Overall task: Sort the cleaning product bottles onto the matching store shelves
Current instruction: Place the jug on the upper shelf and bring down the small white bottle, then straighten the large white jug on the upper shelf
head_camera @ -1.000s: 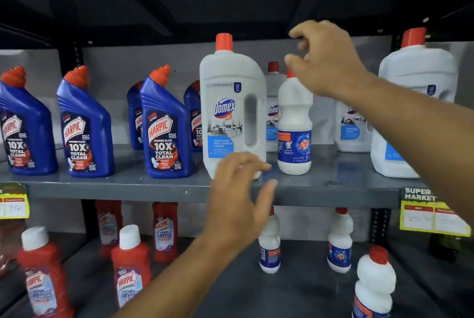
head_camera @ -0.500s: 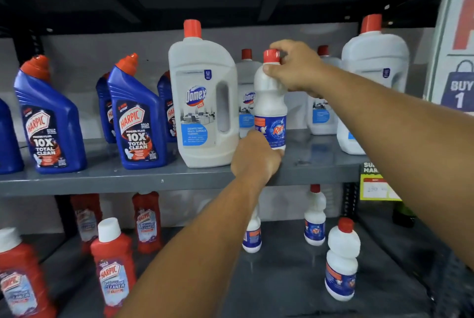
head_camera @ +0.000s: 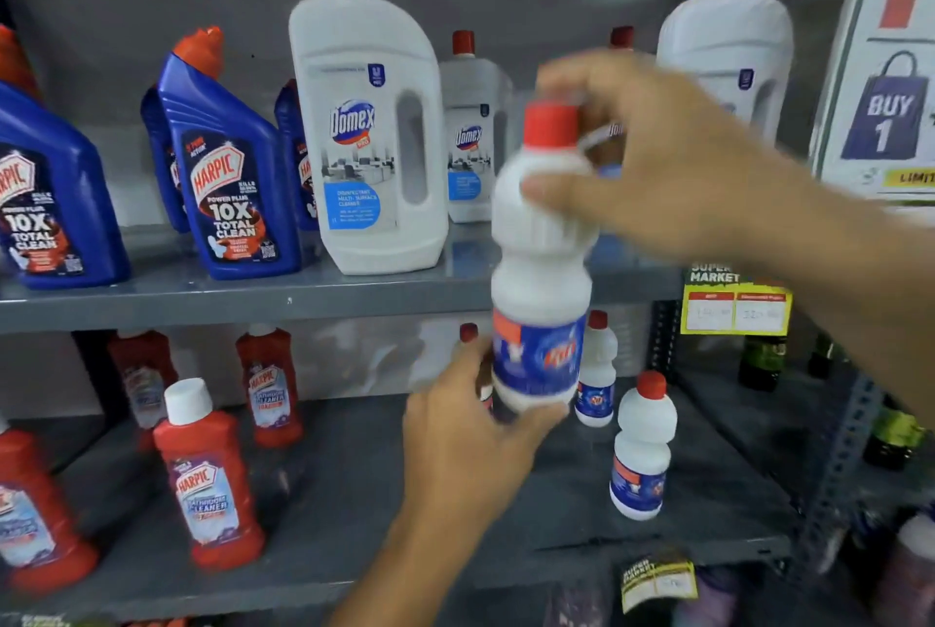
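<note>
A white Rin bottle [head_camera: 540, 267] with a red cap and blue label hangs in the air in front of the upper shelf's [head_camera: 212, 305] front edge. My right hand [head_camera: 642, 156] grips its neck and shoulder just under the cap. My left hand [head_camera: 470, 429] cups its base from below. On the lower shelf [head_camera: 354, 490] stand matching small white bottles: one at the right front [head_camera: 642, 449], one further back [head_camera: 597, 373], and one mostly hidden behind my left hand.
Blue Harpic bottles [head_camera: 227, 171] fill the upper shelf's left side. Large white Domex jugs [head_camera: 364, 130] stand at its middle and right [head_camera: 728, 44]. Red Harpic bathroom cleaner bottles [head_camera: 205, 474] occupy the lower shelf's left. A "Buy 1" sign [head_camera: 885, 70] stands at far right, above dark green bottles [head_camera: 759, 358].
Both hands closed on the white Rin bottle, lifted it off the upper shelf and brought it forward and down. The view has shifted down and to the right.
</note>
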The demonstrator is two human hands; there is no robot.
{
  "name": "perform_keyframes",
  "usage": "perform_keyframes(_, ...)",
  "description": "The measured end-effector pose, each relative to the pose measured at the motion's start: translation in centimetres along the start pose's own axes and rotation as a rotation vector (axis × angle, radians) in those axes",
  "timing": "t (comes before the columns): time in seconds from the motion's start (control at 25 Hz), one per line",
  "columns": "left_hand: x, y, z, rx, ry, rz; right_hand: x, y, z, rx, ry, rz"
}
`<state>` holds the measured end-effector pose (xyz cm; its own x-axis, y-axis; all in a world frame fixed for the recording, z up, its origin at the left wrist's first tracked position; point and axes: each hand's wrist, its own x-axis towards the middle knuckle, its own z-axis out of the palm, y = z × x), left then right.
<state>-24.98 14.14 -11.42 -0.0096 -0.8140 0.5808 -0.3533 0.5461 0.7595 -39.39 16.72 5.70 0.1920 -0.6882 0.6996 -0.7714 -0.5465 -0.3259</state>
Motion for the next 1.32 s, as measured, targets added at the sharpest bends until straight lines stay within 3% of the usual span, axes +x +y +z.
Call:
perform_keyframes(0.2,-4.8,-11.5,4.2,0.070,-0.057,-0.281,-7.1,5.5,12.3,-0.005,-0.245,0.106)
perform_keyframes(0.4,-4.8,-19.0,8.3,0.167,-0.216,-0.468,-8.5,12.2,21.7,0.047,-0.276,0.298)
perform_keyframes(0.56,-3.9,-21.9,9.0,0.258,-0.270,-0.486,-9.0,15.3,24.5,0.120,-0.270,0.399)
perform_keyframes(0.88,-3.9,-22.9,9.4,0.247,-0.303,-0.511,-9.2,16.3,25.7,0.143,-0.277,0.396)
perform_keyframes(0.96,-4.1,-21.6,8.5,0.216,-0.305,-0.476,-10.1,16.2,25.3,0.110,-0.317,0.349)
perform_keyframes(1.04,-3.8,-18.9,6.5,0.203,-0.197,-0.410,-11.2,15.7,24.2,0.070,-0.261,0.248)
perform_keyframes(1.12,-2.3,-14.5,3.3,0.194,0.004,-0.214,-11.1,13.7,22.2,0.131,-0.082,0.134)
perform_keyframes(1.24,2.4,-5.9,-2.6,0.221,0.277,0.191,-6.8,9.2,17.1,0.413,0.263,0.005)
perform_keyframes(1.32,6.4,-1.5,-5.6,0.240,0.361,0.242,-2.3,6.4,13.9,0.506,0.381,-0.058)
